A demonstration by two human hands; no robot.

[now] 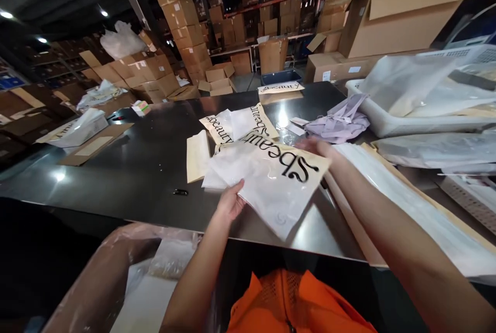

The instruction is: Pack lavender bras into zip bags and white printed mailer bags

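Observation:
My left hand (232, 201) pinches the near edge of a frosted plastic bag (277, 188), thumb on top. The bag has a cream band with large black lettering that reads "beauty" upside down, and it is tilted above the dark table (155, 162). Behind the bag's far right corner is my right hand (315, 147), smeared by motion, its fingers partly hidden; whether it grips the bag I cannot tell. Just beyond it lies a crumpled lilac cloth item (339, 121). Similar lettered bags (220, 126) and a cream-edged packet (197, 157) rest beneath and behind the held bag.
Flat white plastic bags (411, 209) are stacked along the right side, below a white basket (387, 121) of plastic. A black pen-like object (180, 192) lies near the front edge. A lined bin (127, 250) with packets stands below left. Cardboard boxes (182, 28) rise beyond.

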